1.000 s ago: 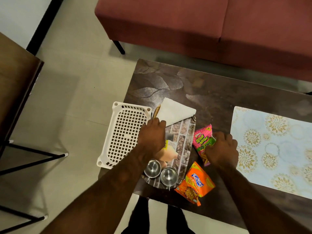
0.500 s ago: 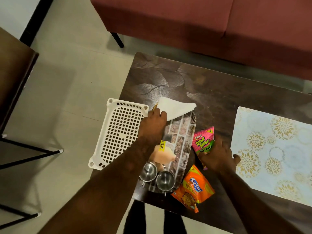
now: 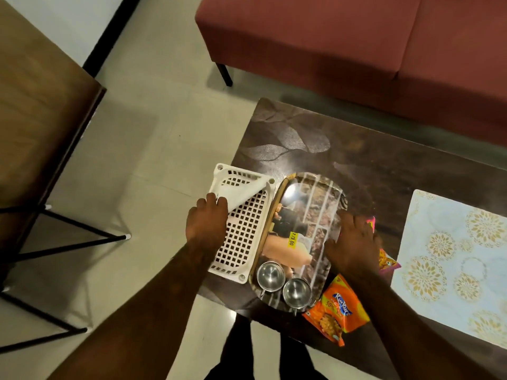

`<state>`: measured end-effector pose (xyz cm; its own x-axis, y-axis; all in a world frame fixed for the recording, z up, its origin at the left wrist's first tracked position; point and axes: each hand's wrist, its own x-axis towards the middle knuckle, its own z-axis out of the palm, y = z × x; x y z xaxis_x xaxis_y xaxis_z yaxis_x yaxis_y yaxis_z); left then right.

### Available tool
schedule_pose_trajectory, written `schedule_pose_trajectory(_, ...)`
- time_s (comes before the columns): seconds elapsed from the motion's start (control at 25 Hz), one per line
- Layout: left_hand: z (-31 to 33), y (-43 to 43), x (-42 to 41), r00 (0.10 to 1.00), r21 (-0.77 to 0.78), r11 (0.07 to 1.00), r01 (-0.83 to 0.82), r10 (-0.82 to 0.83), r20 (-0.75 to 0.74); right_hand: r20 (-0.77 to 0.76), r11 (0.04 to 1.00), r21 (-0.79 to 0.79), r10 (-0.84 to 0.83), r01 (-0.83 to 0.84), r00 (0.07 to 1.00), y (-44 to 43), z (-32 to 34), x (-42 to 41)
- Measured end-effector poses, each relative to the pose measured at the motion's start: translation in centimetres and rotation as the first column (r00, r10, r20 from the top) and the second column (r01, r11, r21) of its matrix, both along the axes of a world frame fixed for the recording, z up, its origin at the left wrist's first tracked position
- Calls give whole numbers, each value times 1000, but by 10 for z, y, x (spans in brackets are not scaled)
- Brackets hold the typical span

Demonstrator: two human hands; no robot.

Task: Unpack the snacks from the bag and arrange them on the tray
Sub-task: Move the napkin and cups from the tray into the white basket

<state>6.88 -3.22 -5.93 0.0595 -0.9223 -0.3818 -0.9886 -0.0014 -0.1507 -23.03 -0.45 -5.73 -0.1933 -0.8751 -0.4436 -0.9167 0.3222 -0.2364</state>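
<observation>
Snacks are lying off the tray [image 3: 315,176]: the orange packet [image 3: 340,311] at the table's [image 3: 301,138] near edge, the pink packet [image 3: 371,223] beside the tray's right rim. The right hand [image 3: 354,242] is resting flat on it, fingers spread, probably readying to slide it aboard. The left hand [image 3: 207,223], arm reaching forward, is pinching a white paper [image 3: 241,193] over the basket [image 3: 244,237] at the table's left edge, seemingly freeing tray space

The orange snack packet [image 3: 340,308] on the table carries the brand "KurKure" on a blue badge, with "50" below it. A yellow sticker [image 3: 292,239] on the tray [image 3: 315,177] reads "79.00".
</observation>
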Motion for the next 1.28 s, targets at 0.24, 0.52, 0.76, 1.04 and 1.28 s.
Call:
schedule_pose_trajectory(0.24,-1,42,-16,886,184,983,13,74,-457,391,855,435,103,-282,915,18,1,24)
schedule_pose_trajectory(0.52,15,95,-69,840,297,870,393,-209,-501,356,725,505,320,-469,878,60,9,31)
schedule_pose_trajectory(0.76,0,94,-82,900,381,857,347,-191,-391,303,809,399,328,-432,895,80,-4,44)
schedule_pose_trajectory(1.04,7,92,-57,807,294,952,81,111,-581,296,838,396,270,-375,916,62,14,41)
schedule_pose_trajectory(1.28,24,50,17,806,216,946,-241,319,-498,372,919,196,252,-341,893,-2,41,107)
